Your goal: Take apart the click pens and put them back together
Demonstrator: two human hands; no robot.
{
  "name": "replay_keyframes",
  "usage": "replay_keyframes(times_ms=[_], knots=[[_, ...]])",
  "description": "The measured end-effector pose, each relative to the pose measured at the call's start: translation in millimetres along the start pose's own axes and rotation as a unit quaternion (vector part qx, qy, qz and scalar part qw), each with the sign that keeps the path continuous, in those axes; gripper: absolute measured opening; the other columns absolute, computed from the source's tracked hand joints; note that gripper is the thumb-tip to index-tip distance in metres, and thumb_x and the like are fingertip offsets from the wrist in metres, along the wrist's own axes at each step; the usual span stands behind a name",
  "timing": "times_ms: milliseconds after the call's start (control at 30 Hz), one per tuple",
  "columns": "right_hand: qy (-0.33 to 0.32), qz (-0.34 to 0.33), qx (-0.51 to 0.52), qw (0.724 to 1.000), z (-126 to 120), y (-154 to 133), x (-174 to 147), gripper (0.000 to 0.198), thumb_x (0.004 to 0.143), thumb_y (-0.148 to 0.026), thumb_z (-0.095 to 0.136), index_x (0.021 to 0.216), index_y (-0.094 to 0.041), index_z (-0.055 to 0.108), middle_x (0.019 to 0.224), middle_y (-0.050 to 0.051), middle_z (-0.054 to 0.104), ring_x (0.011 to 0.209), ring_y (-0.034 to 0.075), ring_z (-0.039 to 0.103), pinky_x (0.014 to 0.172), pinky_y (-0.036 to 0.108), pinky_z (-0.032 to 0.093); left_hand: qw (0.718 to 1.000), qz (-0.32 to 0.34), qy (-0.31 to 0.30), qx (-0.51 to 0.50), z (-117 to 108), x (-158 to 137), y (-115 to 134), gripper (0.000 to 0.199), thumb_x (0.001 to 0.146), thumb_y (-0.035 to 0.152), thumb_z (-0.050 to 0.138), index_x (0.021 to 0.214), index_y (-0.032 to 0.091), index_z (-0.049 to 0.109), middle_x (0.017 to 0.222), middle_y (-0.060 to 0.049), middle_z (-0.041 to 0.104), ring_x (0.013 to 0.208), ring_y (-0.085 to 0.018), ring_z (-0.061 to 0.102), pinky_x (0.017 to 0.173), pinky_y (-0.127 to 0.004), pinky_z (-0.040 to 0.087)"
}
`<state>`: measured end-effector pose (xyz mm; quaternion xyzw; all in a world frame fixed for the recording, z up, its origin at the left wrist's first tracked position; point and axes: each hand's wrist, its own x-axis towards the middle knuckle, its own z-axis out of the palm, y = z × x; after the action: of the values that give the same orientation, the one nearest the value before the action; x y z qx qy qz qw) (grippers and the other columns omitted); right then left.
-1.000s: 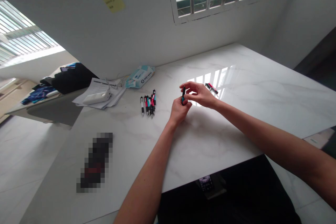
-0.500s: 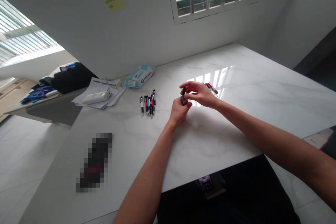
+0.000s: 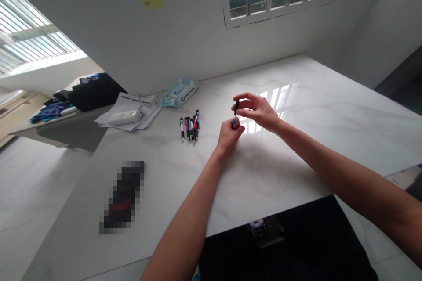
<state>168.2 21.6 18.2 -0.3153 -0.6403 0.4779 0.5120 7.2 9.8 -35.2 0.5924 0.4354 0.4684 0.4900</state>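
Observation:
My left hand [image 3: 229,135] is closed around the turquoise barrel [image 3: 234,123] of a pen, held upright above the white table. Just above it, my right hand [image 3: 259,110] pinches the pen's black grip section [image 3: 236,106] between thumb and fingers. The two parts stand slightly apart, and a thin refill shows between them. To the left of my hands lies a small pile of pens [image 3: 194,123] in red, turquoise, white and black. Other pens on the right are almost wholly hidden behind my right hand.
A pack of wipes [image 3: 180,93] lies by the wall, beside papers [image 3: 123,100] with a white device [image 3: 125,117] on them. A dark blurred-out object [image 3: 123,197] lies at the left. The marble-patterned table [image 3: 343,109] ends near my lap.
My right hand has lifted the black grip section up from the turquoise barrel, exposing the refill between them. The camera view has shifted slightly.

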Motion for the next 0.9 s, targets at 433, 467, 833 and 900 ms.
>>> replay_keyframes(times_ms=[433,467,833,900], knots=[[0.058,-0.037,-0.046,0.997,-16.3,-28.7,34.1,0.045,0.088,-0.043,0.076,0.128,-0.024,0.066,0.109,0.006,0.076,0.098,0.021,0.074,0.085,0.036,0.061,0.998,-0.001,0.011,-0.056,-2.6,-1.9,-1.2,0.035,0.069,0.02,0.063,0.067,0.023,0.028,0.062,0.008,0.028,0.057,-0.007,0.023,0.055,-0.025,0.017],[0.079,-0.04,-0.065,0.994,-22.1,-25.0,34.0,0.047,0.088,-0.043,0.076,0.13,-0.025,0.065,0.107,0.005,0.076,0.094,0.02,0.074,0.082,0.035,0.061,0.998,-0.003,0.014,-0.057,-3.1,-1.9,-0.7,0.035,0.069,0.02,0.063,0.067,0.023,0.028,0.062,0.008,0.027,0.057,-0.007,0.023,0.055,-0.025,0.017],[0.131,0.002,-0.342,0.93,-71.2,27.0,13.3,0.033,0.09,-0.026,0.067,0.121,-0.021,0.077,0.072,0.002,0.074,0.062,0.018,0.068,0.063,0.032,0.054,0.997,-0.023,0.044,-0.065,-11.8,-0.9,4.9,0.037,0.067,0.021,0.063,0.066,0.023,0.026,0.063,0.007,0.025,0.056,-0.007,0.022,0.054,-0.026,0.016],[0.101,-0.002,-0.372,0.923,-69.8,31.9,12.9,0.03,0.089,-0.021,0.066,0.118,-0.02,0.077,0.08,0.003,0.076,0.065,0.018,0.069,0.067,0.032,0.055,0.997,-0.026,0.044,-0.065,-12.9,-0.4,4.6,0.038,0.068,0.021,0.063,0.067,0.023,0.026,0.063,0.007,0.025,0.056,-0.007,0.022,0.054,-0.026,0.015]])
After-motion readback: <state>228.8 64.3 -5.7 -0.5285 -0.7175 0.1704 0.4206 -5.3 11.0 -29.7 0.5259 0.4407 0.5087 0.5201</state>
